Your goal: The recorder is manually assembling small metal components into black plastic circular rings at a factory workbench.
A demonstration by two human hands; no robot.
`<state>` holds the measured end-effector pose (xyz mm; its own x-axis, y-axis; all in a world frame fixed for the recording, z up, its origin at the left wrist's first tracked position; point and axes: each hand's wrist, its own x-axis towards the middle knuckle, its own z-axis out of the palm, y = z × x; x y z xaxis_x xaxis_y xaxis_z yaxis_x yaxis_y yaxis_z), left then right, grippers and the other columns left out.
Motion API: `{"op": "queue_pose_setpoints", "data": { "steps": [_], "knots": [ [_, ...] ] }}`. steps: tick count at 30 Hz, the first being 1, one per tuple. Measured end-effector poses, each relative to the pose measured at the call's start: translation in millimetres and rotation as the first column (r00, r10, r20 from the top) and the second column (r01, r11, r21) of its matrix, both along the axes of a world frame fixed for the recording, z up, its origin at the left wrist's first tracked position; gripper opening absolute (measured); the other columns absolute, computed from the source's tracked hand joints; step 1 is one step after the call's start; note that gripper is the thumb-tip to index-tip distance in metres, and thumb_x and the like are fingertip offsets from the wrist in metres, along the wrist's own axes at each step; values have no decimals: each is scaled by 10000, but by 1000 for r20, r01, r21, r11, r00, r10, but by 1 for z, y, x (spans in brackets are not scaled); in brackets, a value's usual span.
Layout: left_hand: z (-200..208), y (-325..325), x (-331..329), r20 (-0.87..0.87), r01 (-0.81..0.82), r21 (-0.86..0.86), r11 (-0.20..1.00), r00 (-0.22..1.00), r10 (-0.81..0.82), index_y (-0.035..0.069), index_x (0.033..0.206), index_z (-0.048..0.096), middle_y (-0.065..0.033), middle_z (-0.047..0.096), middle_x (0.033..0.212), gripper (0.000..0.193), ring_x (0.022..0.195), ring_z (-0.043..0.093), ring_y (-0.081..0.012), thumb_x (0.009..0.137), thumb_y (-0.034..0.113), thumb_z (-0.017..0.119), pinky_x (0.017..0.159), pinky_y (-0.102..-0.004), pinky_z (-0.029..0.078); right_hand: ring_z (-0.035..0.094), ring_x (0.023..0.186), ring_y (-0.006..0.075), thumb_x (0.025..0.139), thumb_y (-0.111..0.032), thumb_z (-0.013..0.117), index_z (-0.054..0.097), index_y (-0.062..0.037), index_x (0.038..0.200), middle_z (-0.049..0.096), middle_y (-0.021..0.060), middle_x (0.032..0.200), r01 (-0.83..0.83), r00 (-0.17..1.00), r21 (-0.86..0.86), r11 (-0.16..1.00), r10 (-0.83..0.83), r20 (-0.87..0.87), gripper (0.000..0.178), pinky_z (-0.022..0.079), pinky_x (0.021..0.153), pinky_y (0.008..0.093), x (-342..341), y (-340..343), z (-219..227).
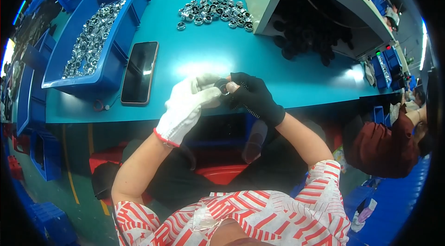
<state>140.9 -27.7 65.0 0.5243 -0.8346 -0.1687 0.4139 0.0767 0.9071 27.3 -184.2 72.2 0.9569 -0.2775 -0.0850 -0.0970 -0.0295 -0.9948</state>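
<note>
My left hand point(187, 100), in a white knit glove with a red cuff edge, is closed on a small dark ring-shaped part point(223, 87). From the other side my right hand point(256, 95), in a black glove that leaves the thumb tip bare, pinches the same part. Both hands meet just above the near edge of the teal tabletop point(185, 60). The fingers cover much of the part, so its finer details are hidden. Farther back lies a loose pile of shiny, clear-and-black round pieces point(215, 9).
Left on the table stands a blue bin point(99, 81) holding many shiny round pieces, with a phone point(140, 73) beside it. A pale open-fronted box point(264, 0) at the back right contains dark round parts point(306, 37). Another person point(384, 146) sits to the right.
</note>
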Motion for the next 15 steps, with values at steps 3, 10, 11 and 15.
{"op": "queue_pose_setpoints", "data": {
  "steps": [3, 10, 11, 15],
  "knots": [
    [4, -1, -1, -34, 10, -47, 999, 999, -11, -57, 1176, 517, -135, 600, 1104, 465, 940, 605, -175, 815, 175, 696, 788, -304, 523, 615, 723, 137, 905, -195, 588, 580, 10, 1109, 632, 76, 889, -33, 999, 61, 998, 31, 22, 289, 510, 600, 265, 0, -2, -1],
    [-7, -3, 3, -93, -4, -91, 996, 996, -4, -58, 1186, 505, -132, 600, 1104, 465, 949, 610, -175, 826, 175, 684, 789, -295, 522, 618, 764, 105, 933, -234, 563, 587, 9, 1112, 639, 65, 901, 22, 998, 103, 994, -27, 48, 302, 523, 667, 248, 2, 2, -3],
    [-8, -3, 2, -25, -23, -53, 998, 999, 22, -59, 1189, 502, -132, 601, 1099, 467, 952, 611, -175, 828, 178, 680, 789, -293, 522, 615, 767, 105, 933, -239, 565, 586, 9, 1121, 637, 62, 901, 35, 999, 120, 992, -39, 35, 312, 522, 674, 249, 2, 2, -2],
    [0, -4, -3, 34, -91, 12, 996, 995, 90, -59, 1188, 499, -133, 605, 1080, 458, 934, 615, -166, 833, 175, 668, 767, -281, 522, 604, 768, 103, 935, -250, 563, 590, 5, 1126, 633, 52, 898, 86, 993, 96, 992, -93, 76, 320, 513, 669, 249, 3, 0, -6]
  ]
}}
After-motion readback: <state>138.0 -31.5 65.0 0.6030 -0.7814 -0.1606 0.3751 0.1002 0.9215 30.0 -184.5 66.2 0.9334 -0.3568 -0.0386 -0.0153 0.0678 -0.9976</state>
